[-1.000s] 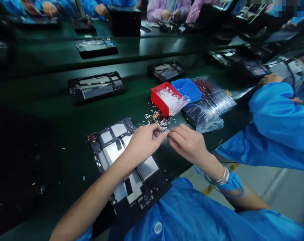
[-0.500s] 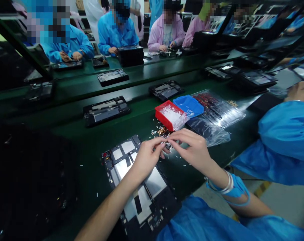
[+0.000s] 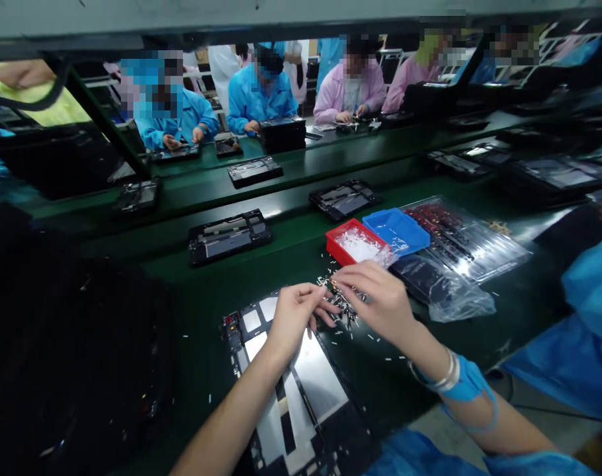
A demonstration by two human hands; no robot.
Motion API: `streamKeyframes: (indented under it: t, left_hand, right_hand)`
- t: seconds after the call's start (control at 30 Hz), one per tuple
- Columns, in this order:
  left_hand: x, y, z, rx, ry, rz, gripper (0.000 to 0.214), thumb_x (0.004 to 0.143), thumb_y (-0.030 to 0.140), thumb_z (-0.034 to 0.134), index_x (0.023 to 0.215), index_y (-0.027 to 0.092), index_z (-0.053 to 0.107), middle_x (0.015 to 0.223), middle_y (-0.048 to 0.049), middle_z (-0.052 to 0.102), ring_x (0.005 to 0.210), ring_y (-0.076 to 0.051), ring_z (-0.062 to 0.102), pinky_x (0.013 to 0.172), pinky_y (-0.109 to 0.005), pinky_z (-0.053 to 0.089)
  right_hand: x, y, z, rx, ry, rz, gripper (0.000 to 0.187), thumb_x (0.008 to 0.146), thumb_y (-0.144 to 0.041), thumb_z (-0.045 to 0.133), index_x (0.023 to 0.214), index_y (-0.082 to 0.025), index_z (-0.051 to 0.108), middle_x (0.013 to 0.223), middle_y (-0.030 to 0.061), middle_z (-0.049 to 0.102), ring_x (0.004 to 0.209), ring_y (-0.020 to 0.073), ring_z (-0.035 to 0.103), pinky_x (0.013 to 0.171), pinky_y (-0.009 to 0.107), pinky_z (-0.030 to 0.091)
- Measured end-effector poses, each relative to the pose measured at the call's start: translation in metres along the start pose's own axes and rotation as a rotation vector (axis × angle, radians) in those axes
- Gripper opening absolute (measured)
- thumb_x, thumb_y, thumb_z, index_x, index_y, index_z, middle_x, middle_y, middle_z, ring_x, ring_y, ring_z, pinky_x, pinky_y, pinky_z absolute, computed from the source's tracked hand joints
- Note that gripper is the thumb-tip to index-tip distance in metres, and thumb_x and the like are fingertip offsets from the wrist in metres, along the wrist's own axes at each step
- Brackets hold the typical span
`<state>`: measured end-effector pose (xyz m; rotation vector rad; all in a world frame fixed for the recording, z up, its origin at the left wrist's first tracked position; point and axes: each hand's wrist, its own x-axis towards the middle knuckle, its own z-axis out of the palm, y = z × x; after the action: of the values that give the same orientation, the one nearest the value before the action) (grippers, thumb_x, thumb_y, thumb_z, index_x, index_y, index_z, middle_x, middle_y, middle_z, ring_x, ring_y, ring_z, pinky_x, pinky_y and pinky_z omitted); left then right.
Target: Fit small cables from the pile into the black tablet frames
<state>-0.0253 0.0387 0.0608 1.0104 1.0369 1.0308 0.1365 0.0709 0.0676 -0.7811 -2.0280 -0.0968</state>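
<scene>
Head view: left hand and right hand were close together, fingertips nearly meeting, any grip unclear, over scattered small metallic strips; the left hand was above a tablet frame on the bench, and a red bin and blue bin lay just beyond the hands.

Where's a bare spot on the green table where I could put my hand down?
There's a bare green patch between the far black tablet frame and the near black tablet frame. It's crowded around the left hand and right hand, where tiny shiny bits lie by the red tray.
</scene>
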Motion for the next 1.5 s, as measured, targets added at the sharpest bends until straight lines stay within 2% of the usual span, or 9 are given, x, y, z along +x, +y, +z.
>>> streamKeyframes:
  t: [0.43,0.7,0.8,0.97,1.07,1.13,1.23,1.37,1.5]
  left_hand:
    - [-0.003,-0.007,0.008,0.342,0.010,0.117,0.026,0.086,0.021,0.046,0.097,0.014,0.068,0.075,-0.0040,0.069,0.047,-0.010,0.054,0.048,-0.021,0.044]
    - [0.001,-0.002,0.003,0.081,-0.009,-0.059,0.022,0.080,0.023,0.050,0.091,0.010,0.061,0.087,-0.0142,0.072,0.055,-0.013,0.064,0.040,-0.018,0.040]
    - [0.001,-0.003,0.005,0.031,-0.057,-0.074,0.026,0.078,0.028,0.053,0.093,0.009,0.060,0.085,-0.0152,0.072,0.054,-0.014,0.065,0.039,-0.018,0.040]
    - [-0.003,0.005,0.000,0.056,-0.160,-0.106,0.035,0.078,0.036,0.058,0.101,0.009,0.062,0.088,-0.0163,0.072,0.061,-0.018,0.067,0.044,-0.021,0.044]
    - [0.010,0.021,-0.038,0.324,0.139,0.050,0.032,0.082,0.037,0.059,0.106,0.015,0.066,0.102,-0.0121,0.071,0.082,-0.022,0.069,0.062,-0.028,0.052]
    - [0.028,0.033,-0.079,0.524,0.561,0.159,0.025,0.084,0.028,0.060,0.107,0.020,0.066,0.115,-0.0085,0.066,0.105,-0.023,0.063,0.086,-0.033,0.051]
    - [0.055,0.046,-0.147,0.582,0.879,0.113,0.032,0.089,0.019,0.054,0.122,0.019,0.057,0.134,-0.0114,0.052,0.123,-0.025,0.049,0.103,-0.044,0.039]
    - [0.073,0.051,-0.209,0.574,1.064,-0.039,0.039,0.090,0.033,0.058,0.125,0.016,0.053,0.127,-0.0107,0.053,0.110,-0.025,0.056,0.091,-0.047,0.049]
    - [0.078,0.051,-0.233,0.463,1.099,-0.195,0.038,0.090,0.035,0.058,0.122,0.016,0.054,0.122,-0.0100,0.056,0.105,-0.024,0.059,0.086,-0.044,0.052]
  right_hand:
    - [-0.009,-0.012,0.003,-0.120,-0.061,-0.099,0.014,0.085,-0.010,0.055,0.084,-0.016,0.067,0.081,0.0075,0.072,0.074,0.0171,0.064,0.063,0.031,0.055]
    - [-0.003,0.026,-0.008,-0.455,0.066,0.078,0.022,0.084,-0.008,0.051,0.095,-0.014,0.069,0.085,0.0089,0.071,0.077,0.0204,0.063,0.065,0.033,0.052]
    - [-0.006,0.018,-0.005,-0.327,-0.024,-0.020,0.028,0.084,-0.007,0.054,0.108,-0.013,0.066,0.097,0.0117,0.070,0.086,0.0211,0.062,0.070,0.033,0.053]
    - [-0.015,0.008,0.009,-0.074,-0.010,-0.077,0.017,0.083,-0.005,0.057,0.086,-0.016,0.069,0.082,0.0088,0.069,0.076,0.0177,0.060,0.063,0.030,0.053]
    - [-0.018,0.015,0.011,0.028,0.058,0.020,0.018,0.082,-0.003,0.058,0.087,-0.017,0.068,0.079,0.0068,0.069,0.073,0.0165,0.061,0.063,0.031,0.053]
    - [-0.020,0.020,0.010,0.066,0.096,0.072,0.019,0.082,-0.003,0.059,0.088,-0.018,0.068,0.077,0.0056,0.069,0.071,0.0159,0.062,0.062,0.032,0.052]
    - [-0.023,0.024,0.006,0.082,0.125,0.120,0.020,0.081,-0.003,0.060,0.091,-0.018,0.069,0.075,0.0051,0.069,0.070,0.0154,0.062,0.062,0.031,0.052]
    - [-0.023,0.027,0.001,0.058,0.139,0.153,0.025,0.082,-0.003,0.060,0.099,-0.018,0.069,0.078,0.0047,0.070,0.070,0.0147,0.061,0.062,0.031,0.052]
    - [-0.023,0.029,-0.001,0.056,0.137,0.175,0.025,0.081,-0.002,0.060,0.098,-0.018,0.069,0.077,0.0042,0.069,0.070,0.0142,0.061,0.062,0.029,0.053]
